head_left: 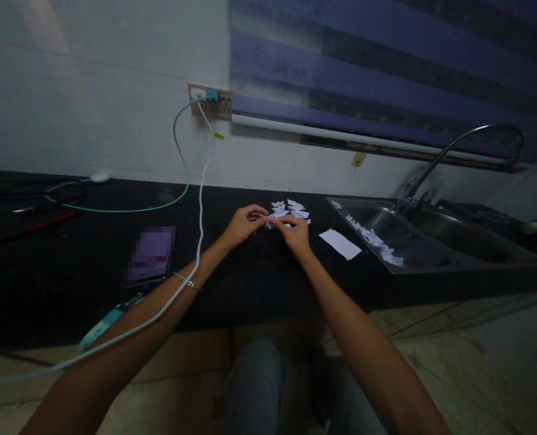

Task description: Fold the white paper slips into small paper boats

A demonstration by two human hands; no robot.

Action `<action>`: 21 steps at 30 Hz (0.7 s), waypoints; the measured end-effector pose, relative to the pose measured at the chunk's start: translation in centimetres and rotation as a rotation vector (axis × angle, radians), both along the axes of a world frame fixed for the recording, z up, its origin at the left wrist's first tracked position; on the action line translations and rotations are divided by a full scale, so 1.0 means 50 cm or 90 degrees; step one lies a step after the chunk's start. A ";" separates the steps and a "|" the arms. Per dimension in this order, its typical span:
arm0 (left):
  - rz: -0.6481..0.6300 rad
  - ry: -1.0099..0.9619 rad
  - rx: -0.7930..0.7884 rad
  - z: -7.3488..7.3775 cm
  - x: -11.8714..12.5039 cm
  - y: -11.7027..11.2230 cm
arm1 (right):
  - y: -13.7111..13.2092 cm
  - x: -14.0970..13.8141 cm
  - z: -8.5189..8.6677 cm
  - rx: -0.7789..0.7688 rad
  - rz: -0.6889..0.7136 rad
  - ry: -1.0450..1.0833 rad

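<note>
My left hand (245, 225) and my right hand (296, 234) meet over the dark countertop (250, 278). Fingertips of both are closed on a small piece of folded white paper (271, 222), partly covered by the fingers. Just behind it lies a loose group of folded white paper pieces (299, 214). To the right of my right hand is a small stack of flat white paper (340, 243). More folded paper pieces (372, 237) form a row along the left rim of the sink.
A steel sink (425, 266) with a curved faucet (450, 142) is at right. A phone (153, 254) with a strap lies at left. One white cable (201, 205) passes over my left forearm; a teal cable (155, 208) loops behind. Wall sockets (221, 107) are above.
</note>
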State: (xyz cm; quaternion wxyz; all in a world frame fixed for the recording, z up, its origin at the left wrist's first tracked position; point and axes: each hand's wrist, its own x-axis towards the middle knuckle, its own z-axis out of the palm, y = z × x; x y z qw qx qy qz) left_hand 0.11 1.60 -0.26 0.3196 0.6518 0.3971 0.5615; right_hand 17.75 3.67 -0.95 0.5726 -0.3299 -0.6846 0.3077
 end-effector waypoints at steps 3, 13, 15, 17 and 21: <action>-0.007 0.014 -0.042 -0.005 -0.006 0.003 | 0.003 0.001 -0.005 -0.011 -0.029 0.010; -0.061 -0.090 -0.130 0.010 -0.007 -0.004 | -0.018 -0.007 0.011 -0.231 0.105 0.155; -0.057 -0.084 -0.137 0.010 -0.007 -0.003 | -0.018 -0.008 0.011 -0.244 0.098 0.163; -0.048 -0.082 -0.139 0.010 -0.006 -0.003 | -0.014 -0.007 0.007 -0.242 0.103 0.161; -0.039 -0.086 -0.144 0.009 -0.004 -0.003 | -0.005 -0.006 -0.005 -0.213 0.102 0.142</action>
